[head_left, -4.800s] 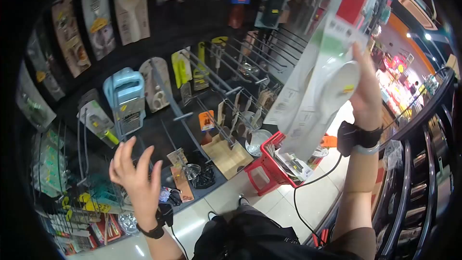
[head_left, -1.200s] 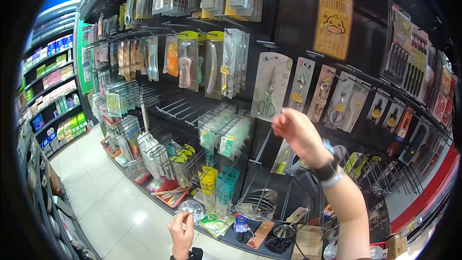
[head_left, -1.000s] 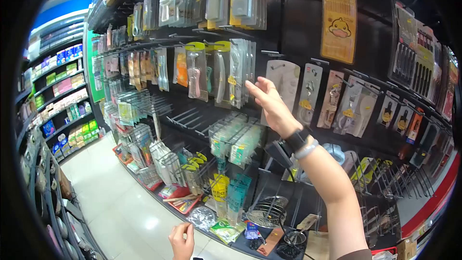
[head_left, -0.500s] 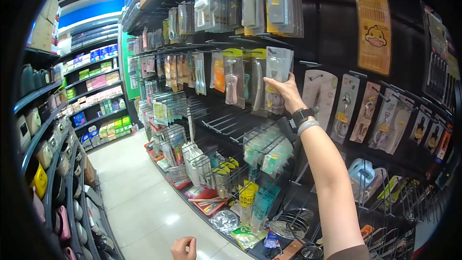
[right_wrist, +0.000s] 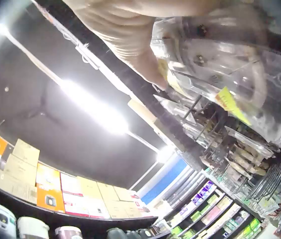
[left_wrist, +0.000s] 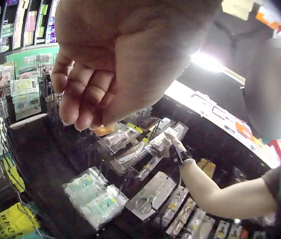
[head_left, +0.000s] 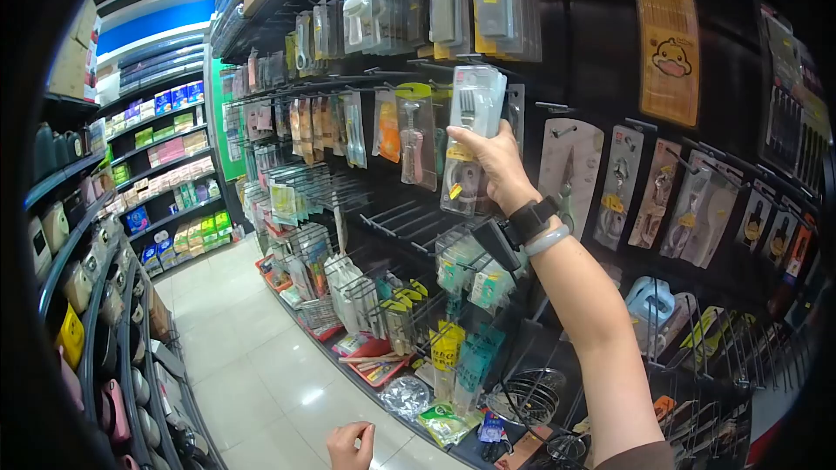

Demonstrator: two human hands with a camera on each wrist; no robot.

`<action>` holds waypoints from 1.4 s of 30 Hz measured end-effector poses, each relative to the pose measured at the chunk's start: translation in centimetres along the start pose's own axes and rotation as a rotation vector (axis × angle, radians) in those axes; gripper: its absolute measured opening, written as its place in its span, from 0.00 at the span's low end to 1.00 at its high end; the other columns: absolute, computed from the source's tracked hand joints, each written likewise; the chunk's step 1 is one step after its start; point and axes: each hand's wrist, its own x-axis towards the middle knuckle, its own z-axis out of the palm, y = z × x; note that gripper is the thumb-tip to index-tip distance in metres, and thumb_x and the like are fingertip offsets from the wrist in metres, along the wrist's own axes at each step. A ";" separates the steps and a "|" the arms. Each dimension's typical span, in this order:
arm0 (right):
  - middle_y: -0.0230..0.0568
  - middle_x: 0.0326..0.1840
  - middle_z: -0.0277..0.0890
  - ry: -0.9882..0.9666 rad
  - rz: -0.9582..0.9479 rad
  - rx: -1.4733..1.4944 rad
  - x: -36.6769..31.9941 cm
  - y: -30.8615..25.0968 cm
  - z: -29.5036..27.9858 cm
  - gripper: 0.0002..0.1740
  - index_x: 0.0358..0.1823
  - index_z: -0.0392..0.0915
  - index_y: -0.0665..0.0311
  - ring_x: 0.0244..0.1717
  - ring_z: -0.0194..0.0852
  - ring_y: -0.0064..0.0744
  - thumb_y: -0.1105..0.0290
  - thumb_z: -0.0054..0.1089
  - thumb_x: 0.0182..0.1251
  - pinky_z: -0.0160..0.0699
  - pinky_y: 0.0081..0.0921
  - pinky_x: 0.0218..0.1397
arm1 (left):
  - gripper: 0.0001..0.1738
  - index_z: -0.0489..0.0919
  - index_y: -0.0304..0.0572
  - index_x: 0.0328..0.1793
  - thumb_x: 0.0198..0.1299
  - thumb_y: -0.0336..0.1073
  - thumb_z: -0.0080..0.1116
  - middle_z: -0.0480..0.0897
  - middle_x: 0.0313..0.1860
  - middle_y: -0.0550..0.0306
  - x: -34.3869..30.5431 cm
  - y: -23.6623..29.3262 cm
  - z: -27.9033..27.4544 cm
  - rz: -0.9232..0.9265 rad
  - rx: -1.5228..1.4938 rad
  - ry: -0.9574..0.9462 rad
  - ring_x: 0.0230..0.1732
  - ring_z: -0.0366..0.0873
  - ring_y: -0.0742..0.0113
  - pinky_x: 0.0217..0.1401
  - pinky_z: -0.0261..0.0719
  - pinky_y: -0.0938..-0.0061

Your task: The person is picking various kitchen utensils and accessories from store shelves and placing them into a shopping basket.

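My right hand [head_left: 495,158] pinches a few flat clear plastic packs [head_left: 468,106], thumb across the front and fingers behind. The front pack shows a fork-like metal head at the top and a yellow label lower down. In the right wrist view a loop-shaped part shows through the plastic pack [right_wrist: 257,94], beside a yellow sticker. More packs [head_left: 515,97] hang just behind. Low in the head view my left hand [head_left: 351,446] holds nothing; its fingers are loosely curled, as the left wrist view of the hand [left_wrist: 110,64] also shows.
A scissors pack [head_left: 570,157] and other carded kitchen tools hang to the right. Left of my right hand hangs a peeler-like pink-handled pack [head_left: 414,135]. Bare metal hooks [head_left: 396,231] stick out below. A shelf of pots and appliances [head_left: 113,322] lines the aisle's left side.
My right hand, holding white spoon packs earlier and later empty, has reached left along the rack and taken hold of the clear packs. They have shifted left, out from those behind.
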 end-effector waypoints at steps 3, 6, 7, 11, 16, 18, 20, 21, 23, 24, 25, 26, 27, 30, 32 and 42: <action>0.50 0.42 0.75 0.012 -0.183 -0.224 -0.5 0.2 1.2 0.36 0.47 0.62 0.67 0.43 0.77 0.37 0.65 0.75 0.38 0.76 0.29 0.47 | 0.09 0.80 0.34 0.41 0.57 0.31 0.57 0.81 0.35 0.43 0.1 0.0 0.1 0.050 0.016 -0.006 0.34 0.79 0.54 0.34 0.75 0.69; 0.47 0.42 0.76 -0.064 -0.160 -0.072 -2.7 -1.1 2.6 0.35 0.47 0.62 0.66 0.42 0.77 0.33 0.68 0.74 0.39 0.76 0.27 0.47 | 0.09 0.79 0.34 0.42 0.58 0.32 0.56 0.81 0.36 0.43 -0.1 -0.1 -0.1 0.062 0.024 -0.047 0.36 0.79 0.53 0.35 0.75 0.68; 0.45 0.42 0.76 -0.116 -0.116 0.063 -4.0 -1.9 3.0 0.34 0.48 0.62 0.66 0.42 0.77 0.31 0.69 0.74 0.40 0.77 0.27 0.46 | 0.09 0.79 0.34 0.42 0.58 0.32 0.56 0.81 0.36 0.43 0.0 0.1 -0.2 0.065 0.022 -0.061 0.36 0.79 0.53 0.35 0.75 0.68; 0.41 0.44 0.72 -0.282 0.026 0.192 -10.1 -3.8 2.2 0.37 0.51 0.62 0.67 0.45 0.73 0.29 0.67 0.75 0.41 0.75 0.27 0.47 | 0.04 0.79 0.33 0.33 0.54 0.28 0.57 0.79 0.26 0.49 0.7 0.5 0.9 0.068 -0.043 -0.057 0.28 0.77 0.59 0.32 0.73 0.71; 0.40 0.47 0.72 -0.394 -0.062 -0.180 -20.3 -4.3 -3.1 0.41 0.58 0.62 0.68 0.50 0.69 0.27 0.65 0.74 0.42 0.67 0.27 0.55 | 0.04 0.79 0.32 0.30 0.52 0.27 0.58 0.80 0.21 0.52 1.3 -0.2 3.9 0.147 -0.113 -0.175 0.23 0.77 0.65 0.29 0.71 0.75; 0.44 0.42 0.73 -0.365 -0.017 -0.273 -24.7 -4.4 -5.6 0.40 0.55 0.63 0.69 0.45 0.71 0.26 0.68 0.75 0.39 0.70 0.28 0.51 | 0.05 0.79 0.32 0.30 0.53 0.27 0.58 0.79 0.21 0.51 1.1 -1.5 5.9 0.218 -0.126 -0.224 0.21 0.76 0.65 0.27 0.71 0.74; 0.46 0.51 0.70 -0.355 0.188 -0.365 -29.1 -4.1 -9.4 0.44 0.59 0.60 0.70 0.53 0.67 0.30 0.67 0.76 0.40 0.65 0.27 0.57 | 0.04 0.79 0.33 0.30 0.53 0.28 0.58 0.79 0.22 0.51 0.8 -0.7 7.5 0.182 -0.157 -0.374 0.24 0.76 0.62 0.31 0.71 0.71; 0.48 0.46 0.72 -0.263 0.165 -0.398 -31.2 -3.9 -11.1 0.41 0.55 0.63 0.70 0.48 0.71 0.31 0.66 0.76 0.39 0.69 0.28 0.52 | 0.04 0.79 0.34 0.31 0.54 0.28 0.57 0.80 0.24 0.51 0.7 -0.3 8.5 0.141 -0.152 -0.457 0.27 0.76 0.58 0.34 0.71 0.67; 0.49 0.48 0.72 -0.122 0.259 -0.462 -35.3 -4.1 -15.2 0.43 0.56 0.62 0.71 0.49 0.71 0.32 0.66 0.76 0.39 0.68 0.27 0.54 | 0.04 0.79 0.33 0.31 0.53 0.28 0.57 0.80 0.24 0.50 0.2 0.3 10.8 0.167 -0.205 -0.586 0.27 0.76 0.58 0.34 0.71 0.67; 0.50 0.50 0.72 -0.051 0.320 -0.467 -37.3 -4.7 -17.1 0.44 0.58 0.60 0.72 0.51 0.70 0.33 0.65 0.76 0.39 0.67 0.27 0.55 | 0.05 0.79 0.33 0.31 0.53 0.28 0.58 0.79 0.24 0.50 0.0 0.8 12.0 0.167 -0.221 -0.633 0.27 0.76 0.58 0.33 0.71 0.67; 0.51 0.53 0.71 0.012 0.470 -0.544 -39.2 -5.7 -19.1 0.48 0.61 0.58 0.74 0.54 0.68 0.32 0.65 0.76 0.39 0.65 0.28 0.59 | 0.05 0.79 0.33 0.31 0.53 0.28 0.58 0.79 0.24 0.50 -0.5 1.6 13.1 0.196 -0.239 -0.703 0.27 0.76 0.58 0.33 0.71 0.67; 0.50 0.54 0.70 0.099 0.510 -0.526 -40.8 -6.9 -20.7 0.49 0.61 0.57 0.73 0.54 0.67 0.31 0.65 0.76 0.38 0.65 0.27 0.60 | 0.05 0.79 0.32 0.31 0.53 0.28 0.58 0.79 0.24 0.49 -0.7 2.5 14.1 0.246 -0.247 -0.746 0.27 0.76 0.58 0.33 0.71 0.67; 0.48 0.55 0.69 0.181 0.541 -0.500 -42.4 -8.0 -22.1 0.49 0.62 0.56 0.73 0.55 0.67 0.31 0.66 0.76 0.38 0.65 0.27 0.60 | 0.05 0.78 0.32 0.32 0.53 0.28 0.58 0.79 0.24 0.49 -0.9 3.4 15.1 0.297 -0.252 -0.781 0.27 0.76 0.58 0.33 0.71 0.67; 0.42 0.56 0.67 0.507 0.460 -0.469 -47.8 -10.3 -26.4 0.49 0.64 0.56 0.68 0.55 0.66 0.28 0.70 0.76 0.38 0.66 0.26 0.59 | 0.05 0.78 0.32 0.32 0.53 0.28 0.58 0.79 0.24 0.48 -2.3 6.6 17.4 0.383 -0.263 -0.921 0.27 0.77 0.57 0.33 0.71 0.68; 0.40 0.53 0.67 0.798 0.383 -0.348 -51.0 -11.4 -28.9 0.44 0.61 0.58 0.66 0.52 0.68 0.27 0.74 0.74 0.41 0.69 0.26 0.57 | 0.05 0.78 0.32 0.33 0.53 0.27 0.57 0.79 0.25 0.48 -3.3 9.1 18.7 0.486 -0.272 -0.976 0.27 0.77 0.56 0.35 0.71 0.68; 0.41 0.46 0.72 1.901 0.018 -0.237 -69.1 -18.5 -48.8 0.31 0.50 0.63 0.62 0.45 0.74 0.38 0.83 0.67 0.43 0.76 0.38 0.47 | 0.05 0.79 0.32 0.32 0.52 0.28 0.57 0.80 0.28 0.48 -9.5 17.4 23.7 0.671 -0.241 -1.137 0.29 0.74 0.53 0.36 0.70 0.66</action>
